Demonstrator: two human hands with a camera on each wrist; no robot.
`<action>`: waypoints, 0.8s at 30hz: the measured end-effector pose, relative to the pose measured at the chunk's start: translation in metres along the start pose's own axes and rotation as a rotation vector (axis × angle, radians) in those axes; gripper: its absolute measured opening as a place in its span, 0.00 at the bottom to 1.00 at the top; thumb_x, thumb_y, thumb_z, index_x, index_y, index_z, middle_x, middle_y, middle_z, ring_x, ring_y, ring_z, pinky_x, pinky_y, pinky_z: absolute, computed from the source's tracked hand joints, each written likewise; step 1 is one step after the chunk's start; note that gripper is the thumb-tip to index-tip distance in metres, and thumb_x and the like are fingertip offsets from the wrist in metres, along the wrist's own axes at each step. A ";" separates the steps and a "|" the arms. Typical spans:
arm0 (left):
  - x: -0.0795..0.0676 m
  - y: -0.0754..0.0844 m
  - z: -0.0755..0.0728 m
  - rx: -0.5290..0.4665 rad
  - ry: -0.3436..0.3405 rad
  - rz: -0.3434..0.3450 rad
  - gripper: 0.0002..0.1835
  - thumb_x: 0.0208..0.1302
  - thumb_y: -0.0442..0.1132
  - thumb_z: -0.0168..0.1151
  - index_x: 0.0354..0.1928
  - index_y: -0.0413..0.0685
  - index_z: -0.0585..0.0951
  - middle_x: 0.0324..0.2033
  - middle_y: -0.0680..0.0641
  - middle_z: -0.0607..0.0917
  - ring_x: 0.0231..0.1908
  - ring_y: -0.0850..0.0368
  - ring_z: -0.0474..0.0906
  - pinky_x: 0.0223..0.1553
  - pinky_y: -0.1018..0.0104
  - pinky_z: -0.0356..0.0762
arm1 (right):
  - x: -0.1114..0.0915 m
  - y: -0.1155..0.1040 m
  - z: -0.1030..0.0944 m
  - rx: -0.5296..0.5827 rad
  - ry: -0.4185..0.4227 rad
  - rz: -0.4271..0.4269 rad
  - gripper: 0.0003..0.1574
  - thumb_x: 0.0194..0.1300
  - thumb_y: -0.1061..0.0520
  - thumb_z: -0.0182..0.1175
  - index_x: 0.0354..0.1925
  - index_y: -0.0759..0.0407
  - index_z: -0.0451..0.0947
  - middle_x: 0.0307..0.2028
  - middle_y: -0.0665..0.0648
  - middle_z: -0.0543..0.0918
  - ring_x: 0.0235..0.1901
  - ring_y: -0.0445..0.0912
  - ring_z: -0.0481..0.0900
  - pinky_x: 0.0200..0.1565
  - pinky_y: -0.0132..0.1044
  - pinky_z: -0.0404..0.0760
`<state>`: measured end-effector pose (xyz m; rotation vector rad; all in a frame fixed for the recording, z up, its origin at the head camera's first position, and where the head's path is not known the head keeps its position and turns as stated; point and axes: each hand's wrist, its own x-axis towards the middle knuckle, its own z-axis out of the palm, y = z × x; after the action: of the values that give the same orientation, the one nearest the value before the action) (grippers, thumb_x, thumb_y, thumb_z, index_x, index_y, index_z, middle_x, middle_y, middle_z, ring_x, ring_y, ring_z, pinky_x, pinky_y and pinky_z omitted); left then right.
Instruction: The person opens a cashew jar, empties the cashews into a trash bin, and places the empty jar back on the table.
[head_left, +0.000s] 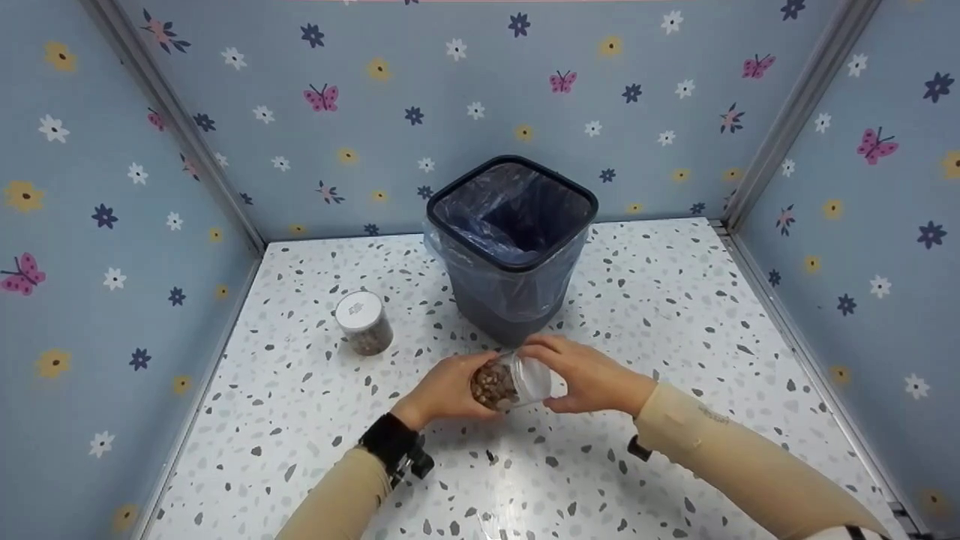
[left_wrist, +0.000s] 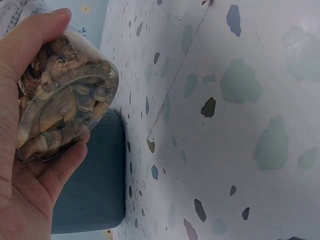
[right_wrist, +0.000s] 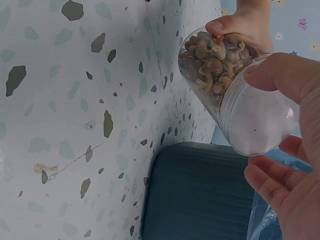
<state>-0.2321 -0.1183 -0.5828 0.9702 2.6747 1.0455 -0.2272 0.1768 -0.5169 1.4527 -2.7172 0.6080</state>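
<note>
A clear jar (head_left: 495, 384) of brown dried pieces that look like mushrooms is held tilted on its side, low over the table. My left hand (head_left: 448, 388) grips the jar round its base end; in the left wrist view, the dried pieces (left_wrist: 65, 102) show through the jar's bottom. At the other end is a white-faced lid (right_wrist: 260, 115), and my right hand (head_left: 589, 373) holds it between thumb and fingers. In the right wrist view the lid sits at the jar's mouth.
Just beyond the hands stands a grey bin (head_left: 491, 315) with a clear plastic liner (head_left: 480, 225) folded over its rim. Further left, a second jar (head_left: 373, 337) with a white lid stands upright on the speckled table (head_left: 300, 420). Patterned panels (head_left: 480, 82) enclose the back and sides.
</note>
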 end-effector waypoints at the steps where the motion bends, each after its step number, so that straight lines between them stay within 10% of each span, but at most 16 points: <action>1: 0.000 0.000 0.000 -0.001 0.000 -0.004 0.43 0.50 0.50 0.87 0.69 0.53 0.80 0.57 0.51 0.90 0.55 0.54 0.86 0.62 0.53 0.85 | 0.000 0.000 -0.001 0.003 0.003 -0.001 0.58 0.51 0.53 0.84 0.77 0.54 0.70 0.72 0.62 0.75 0.68 0.59 0.80 0.68 0.56 0.84; 10: 0.000 0.001 -0.001 -0.021 0.030 -0.018 0.45 0.49 0.50 0.87 0.71 0.51 0.79 0.57 0.47 0.90 0.56 0.51 0.87 0.63 0.51 0.85 | 0.001 0.001 -0.002 0.068 0.042 0.086 0.64 0.55 0.38 0.83 0.81 0.55 0.65 0.76 0.64 0.72 0.69 0.61 0.80 0.66 0.58 0.85; 24: 0.000 0.002 -0.001 -0.024 0.034 0.013 0.47 0.47 0.53 0.88 0.71 0.53 0.79 0.58 0.49 0.90 0.56 0.54 0.87 0.62 0.53 0.86 | 0.004 -0.003 -0.004 0.399 0.117 0.248 0.57 0.62 0.46 0.80 0.78 0.67 0.66 0.71 0.69 0.77 0.54 0.61 0.85 0.56 0.65 0.86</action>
<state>-0.2314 -0.1180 -0.5810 0.9757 2.6796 1.1038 -0.2278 0.1731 -0.5114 1.0877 -2.8138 1.2641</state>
